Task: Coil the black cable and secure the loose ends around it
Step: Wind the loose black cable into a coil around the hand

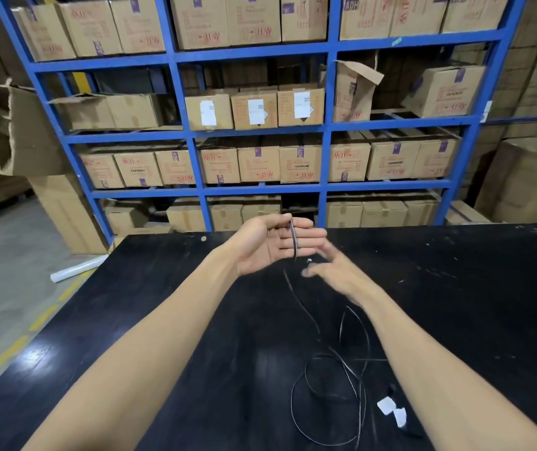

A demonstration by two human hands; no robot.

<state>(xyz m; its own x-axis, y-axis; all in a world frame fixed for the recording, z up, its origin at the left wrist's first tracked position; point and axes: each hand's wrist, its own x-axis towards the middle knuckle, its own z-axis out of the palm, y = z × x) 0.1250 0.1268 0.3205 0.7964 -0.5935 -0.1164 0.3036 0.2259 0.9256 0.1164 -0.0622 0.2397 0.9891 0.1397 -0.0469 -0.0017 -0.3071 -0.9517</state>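
A thin black cable point(329, 385) lies in loose loops on the black table point(163, 320), with a white tag point(391, 410) near one end. A few turns of the cable are wound around the fingers of my left hand point(277, 244), which is held palm up above the table's far part. From there a strand drops to the loops below. My right hand point(342, 275) is blurred just right of and below the left hand, fingers pointing left at the strand; whether it pinches the cable is unclear.
Blue shelving point(325, 131) packed with cardboard boxes stands behind the table. More cartons are stacked at left and right. A white roll point(75, 270) lies on the grey floor by the table's left corner, near yellow floor markings.
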